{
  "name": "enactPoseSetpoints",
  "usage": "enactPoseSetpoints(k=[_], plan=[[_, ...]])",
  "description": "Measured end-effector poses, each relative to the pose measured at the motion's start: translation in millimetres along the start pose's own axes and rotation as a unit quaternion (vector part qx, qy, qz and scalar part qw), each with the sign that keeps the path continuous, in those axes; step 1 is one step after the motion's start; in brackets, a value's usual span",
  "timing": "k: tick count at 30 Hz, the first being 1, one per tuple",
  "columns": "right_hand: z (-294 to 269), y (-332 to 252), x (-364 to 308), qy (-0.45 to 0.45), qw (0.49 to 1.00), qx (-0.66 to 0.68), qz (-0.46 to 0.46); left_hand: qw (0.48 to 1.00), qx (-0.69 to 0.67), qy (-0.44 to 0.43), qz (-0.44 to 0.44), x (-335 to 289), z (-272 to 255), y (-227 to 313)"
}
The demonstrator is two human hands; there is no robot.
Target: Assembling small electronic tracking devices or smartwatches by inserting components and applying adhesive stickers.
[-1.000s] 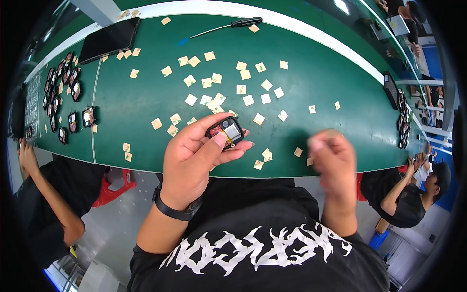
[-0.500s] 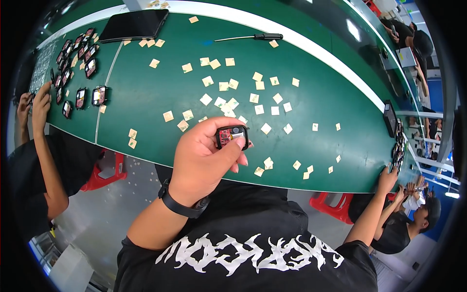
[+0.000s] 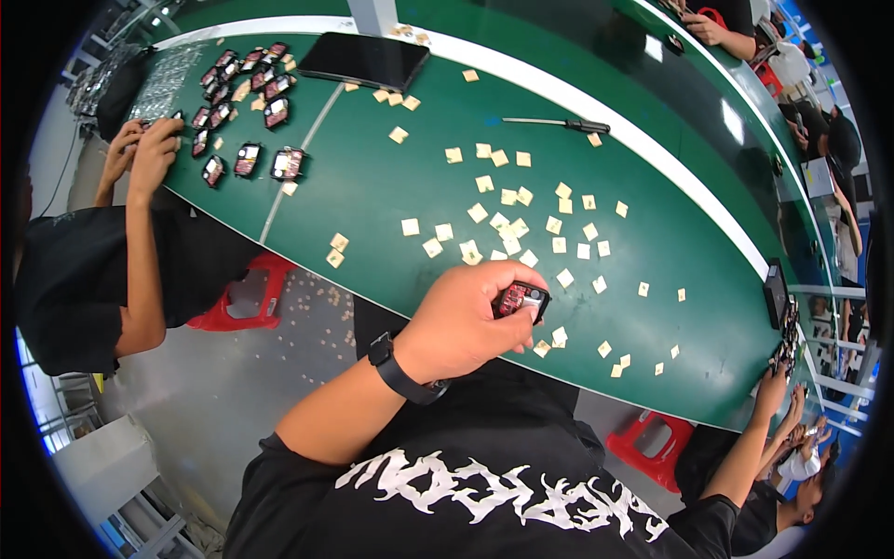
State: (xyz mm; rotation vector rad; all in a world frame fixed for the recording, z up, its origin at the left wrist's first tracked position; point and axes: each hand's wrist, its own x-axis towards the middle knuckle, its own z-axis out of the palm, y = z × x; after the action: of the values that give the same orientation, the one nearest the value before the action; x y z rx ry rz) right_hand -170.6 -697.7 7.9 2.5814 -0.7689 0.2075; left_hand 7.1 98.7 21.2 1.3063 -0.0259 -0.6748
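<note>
Between the thumb and fingers of my left hand [image 3: 470, 317] is a small black-framed device [image 3: 513, 298], its red circuit board and a silvery part facing up. My left thumb presses on the silvery part, just above the table's near edge. My right arm stretches out to the far right, where my right hand [image 3: 769, 389] reaches a cluster of similar dark devices [image 3: 788, 347]. Its fingers are too small and too mixed in with them to show what they grip. Pale square adhesive pads [image 3: 519, 226] lie scattered on the green table [image 3: 372, 200] beyond my left hand.
A screwdriver [image 3: 587, 126] and a black tablet-like slab [image 3: 363, 61] lie toward the back. Several open devices [image 3: 247, 158] sit at the left, near a co-worker's hands [image 3: 154, 154]. A black box [image 3: 775, 293] stands at the right. Red stools [image 3: 251, 293] stand below the table's edge.
The view has swung left, so the table and its contents sit farther right and lower. My left hand keeps its hold on the device. My right hand stays by the cluster at the right.
</note>
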Motion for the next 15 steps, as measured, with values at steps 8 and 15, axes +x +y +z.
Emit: enactPoseSetpoints(k=[8, 15], plan=[[-16, -32, 2, -0.039, 0.997, -0.049, 0.038, 0.951, 0.191, 0.178, 0.166, -34, -36, 21], [-14, -31, 2, -0.039, 0.994, -0.104, 0.010, 0.806, 0.231, 0.493, 0.233, -69, -151, 12]])
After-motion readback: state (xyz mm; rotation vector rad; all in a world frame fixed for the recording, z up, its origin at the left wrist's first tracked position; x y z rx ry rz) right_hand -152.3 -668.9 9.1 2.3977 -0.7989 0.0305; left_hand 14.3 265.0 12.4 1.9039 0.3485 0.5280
